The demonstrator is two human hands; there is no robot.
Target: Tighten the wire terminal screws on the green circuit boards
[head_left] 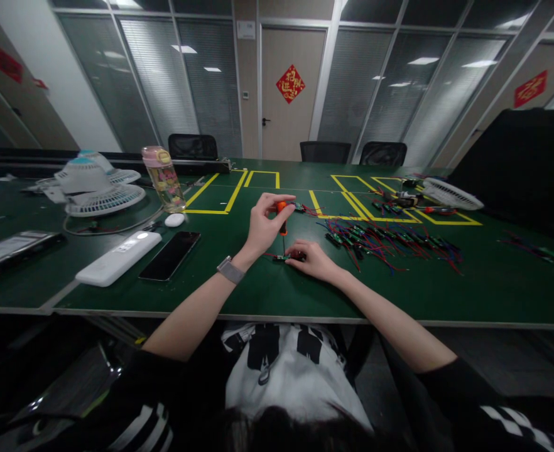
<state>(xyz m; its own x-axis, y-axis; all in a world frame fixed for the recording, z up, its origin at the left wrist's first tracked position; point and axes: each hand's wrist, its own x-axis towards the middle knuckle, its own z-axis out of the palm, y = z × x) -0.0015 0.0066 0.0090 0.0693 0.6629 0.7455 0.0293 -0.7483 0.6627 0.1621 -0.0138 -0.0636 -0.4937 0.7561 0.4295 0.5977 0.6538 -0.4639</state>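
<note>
My left hand (266,221), with a watch (230,270) on its wrist, grips an orange and black screwdriver (282,220) by the handle. The screwdriver stands nearly upright, its thin shaft pointing down at a small green circuit board (281,258) on the table. Whether the tip touches the board is too small to tell. My right hand (312,258) rests on the table with its fingers closed on the board's right side; the fingers partly cover the board. Just beyond my left hand lies another small board (300,207) with red wires.
A heap of wired circuit boards (390,242) spreads to the right on the green table (267,298). At left are a black phone (170,255), a white oblong device (119,257), a drink bottle (164,180) and white fans (100,194). A dark bulky shape (522,169) stands far right.
</note>
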